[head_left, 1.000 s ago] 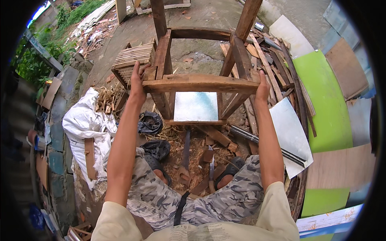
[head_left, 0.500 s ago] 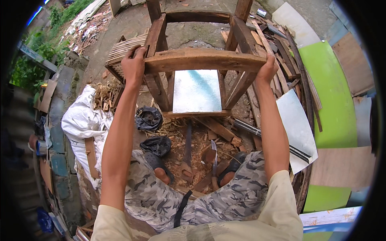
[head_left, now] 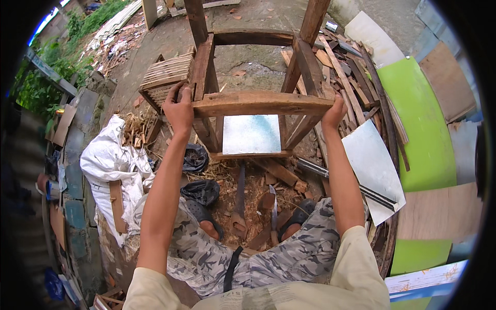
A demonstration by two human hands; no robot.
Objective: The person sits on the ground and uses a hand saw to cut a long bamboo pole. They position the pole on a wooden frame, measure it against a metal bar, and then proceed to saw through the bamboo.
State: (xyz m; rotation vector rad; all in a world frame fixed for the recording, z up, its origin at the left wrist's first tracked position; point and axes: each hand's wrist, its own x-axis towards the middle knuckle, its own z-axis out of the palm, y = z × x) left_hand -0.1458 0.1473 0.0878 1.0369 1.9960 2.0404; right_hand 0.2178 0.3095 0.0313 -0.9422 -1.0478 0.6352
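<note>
In front of me, at arm's length, stands a dark brown wooden chair frame (head_left: 263,105) with an open seat. My left hand (head_left: 179,111) is closed round its near left corner, the thumb and fingers on the rail's end. My right hand (head_left: 333,112) grips the near right corner, its fingers partly hidden behind the wood. Through the open frame shows a pale metal-looking sheet (head_left: 251,135) just above the low rail (head_left: 253,154). On the ground between my feet lie a handsaw (head_left: 239,206) and a long knife (head_left: 274,214).
Wood scraps (head_left: 284,175) and black plastic bags (head_left: 200,191) lie near my feet. A slatted wooden piece (head_left: 168,72) stands left of the frame, above a white sack (head_left: 111,160). At right are piled planks (head_left: 359,77), a pale sheet (head_left: 377,170) and a green panel (head_left: 423,129).
The chair frame has come lower and nearer in view, with both hands still gripping its corners. My arms are drawn in a little.
</note>
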